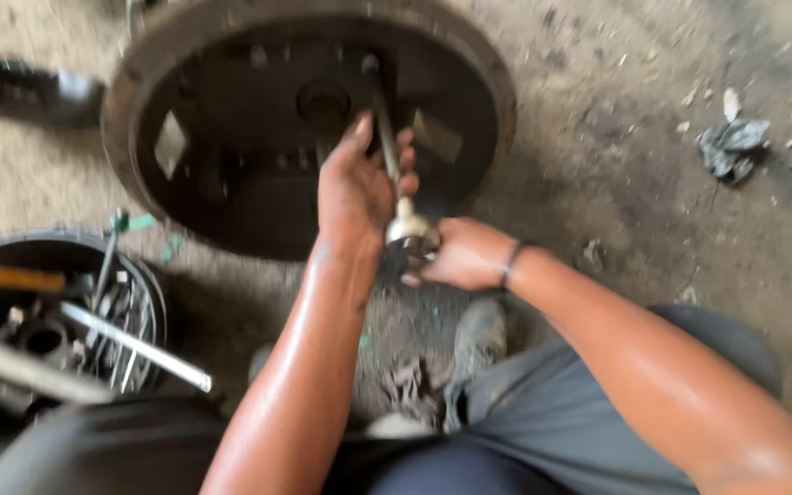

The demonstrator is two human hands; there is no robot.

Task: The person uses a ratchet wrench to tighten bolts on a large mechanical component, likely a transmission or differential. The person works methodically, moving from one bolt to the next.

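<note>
On the dirt floor (653, 229), our left hand (355, 188) and right hand (460, 255) both grasp the metal rod (387, 137) against the brake drum (231, 110).

The left hand (355, 188) covers the middle of the metal rod (387, 147), and the right hand (460, 255) hides part of its socket end (410, 231). The top edge cuts the round drum (231, 55). The tools in the black bucket (153, 293) are blurred and cannot be told apart.
</note>
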